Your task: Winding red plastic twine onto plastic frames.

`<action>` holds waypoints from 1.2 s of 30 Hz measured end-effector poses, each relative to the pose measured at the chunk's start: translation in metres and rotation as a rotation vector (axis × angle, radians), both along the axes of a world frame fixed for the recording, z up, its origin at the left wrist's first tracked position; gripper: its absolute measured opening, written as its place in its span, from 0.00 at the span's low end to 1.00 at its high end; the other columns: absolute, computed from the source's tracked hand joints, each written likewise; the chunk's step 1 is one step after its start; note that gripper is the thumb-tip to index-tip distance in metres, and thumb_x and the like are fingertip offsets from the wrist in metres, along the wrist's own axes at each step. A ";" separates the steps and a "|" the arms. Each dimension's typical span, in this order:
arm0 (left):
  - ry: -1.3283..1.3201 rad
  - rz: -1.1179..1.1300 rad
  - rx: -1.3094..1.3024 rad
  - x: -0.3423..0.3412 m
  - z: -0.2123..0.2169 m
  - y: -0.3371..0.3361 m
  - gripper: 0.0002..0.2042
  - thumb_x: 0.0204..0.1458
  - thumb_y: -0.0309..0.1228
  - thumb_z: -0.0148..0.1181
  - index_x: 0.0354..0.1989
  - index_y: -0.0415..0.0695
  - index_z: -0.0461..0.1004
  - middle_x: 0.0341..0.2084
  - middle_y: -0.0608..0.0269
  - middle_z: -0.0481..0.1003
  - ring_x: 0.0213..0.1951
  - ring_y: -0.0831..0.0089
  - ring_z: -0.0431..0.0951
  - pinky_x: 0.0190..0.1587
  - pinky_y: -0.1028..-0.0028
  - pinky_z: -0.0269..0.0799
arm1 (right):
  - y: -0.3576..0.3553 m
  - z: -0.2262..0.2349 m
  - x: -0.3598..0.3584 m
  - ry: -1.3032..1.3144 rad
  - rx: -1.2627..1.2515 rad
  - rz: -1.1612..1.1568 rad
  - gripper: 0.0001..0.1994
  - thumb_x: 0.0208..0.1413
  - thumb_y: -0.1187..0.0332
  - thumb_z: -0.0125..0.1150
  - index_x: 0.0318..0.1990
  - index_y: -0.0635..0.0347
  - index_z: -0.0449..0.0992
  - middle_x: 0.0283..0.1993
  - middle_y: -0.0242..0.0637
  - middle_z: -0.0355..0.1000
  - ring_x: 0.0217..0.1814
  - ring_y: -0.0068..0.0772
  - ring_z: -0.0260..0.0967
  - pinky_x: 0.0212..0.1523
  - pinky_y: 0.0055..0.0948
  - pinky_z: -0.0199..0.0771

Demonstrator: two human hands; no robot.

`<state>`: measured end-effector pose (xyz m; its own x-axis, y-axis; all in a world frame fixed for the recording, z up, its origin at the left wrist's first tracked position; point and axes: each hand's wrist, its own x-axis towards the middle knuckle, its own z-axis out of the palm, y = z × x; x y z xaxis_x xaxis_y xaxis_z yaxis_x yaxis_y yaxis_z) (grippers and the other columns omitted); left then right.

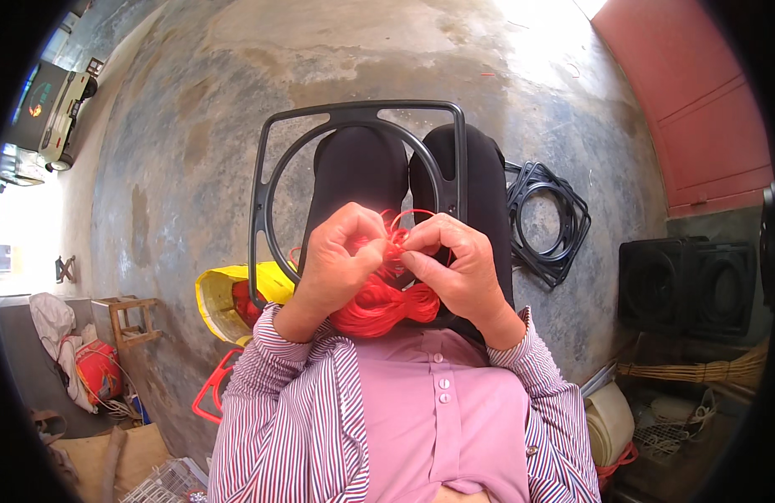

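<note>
A bundle of red cord [375, 308] rests in my lap, tied in at its middle. Just above it, my left hand [344, 251] pinches strands of the cord between thumb and fingers. My right hand [456, 264] faces it, thumb and forefinger closed on the same red strands. Loose loops stick up between the two hands. Across my thighs lies a black plastic frame [261, 197] with a large round opening; its near edge is hidden under my hands and the cord.
Left of my legs stands a yellow bag [215, 303] with red material inside. A red frame [209, 394] lies below it. Several black frames [515, 210] are stacked on the floor at right. Further off are a wooden stool [123, 323], a straw broom [706, 370] and a parked vehicle [56, 117].
</note>
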<state>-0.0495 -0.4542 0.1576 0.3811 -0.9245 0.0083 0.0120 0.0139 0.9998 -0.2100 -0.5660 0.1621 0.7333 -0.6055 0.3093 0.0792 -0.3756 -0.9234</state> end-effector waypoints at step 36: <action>0.175 -0.058 -0.073 0.004 -0.003 0.008 0.07 0.52 0.20 0.61 0.38 0.40 0.71 0.37 0.64 0.71 0.40 0.79 0.71 0.46 0.79 0.69 | 0.006 0.001 0.014 0.078 0.085 0.014 0.06 0.48 0.76 0.67 0.33 0.64 0.75 0.33 0.33 0.72 0.29 0.19 0.70 0.28 0.20 0.72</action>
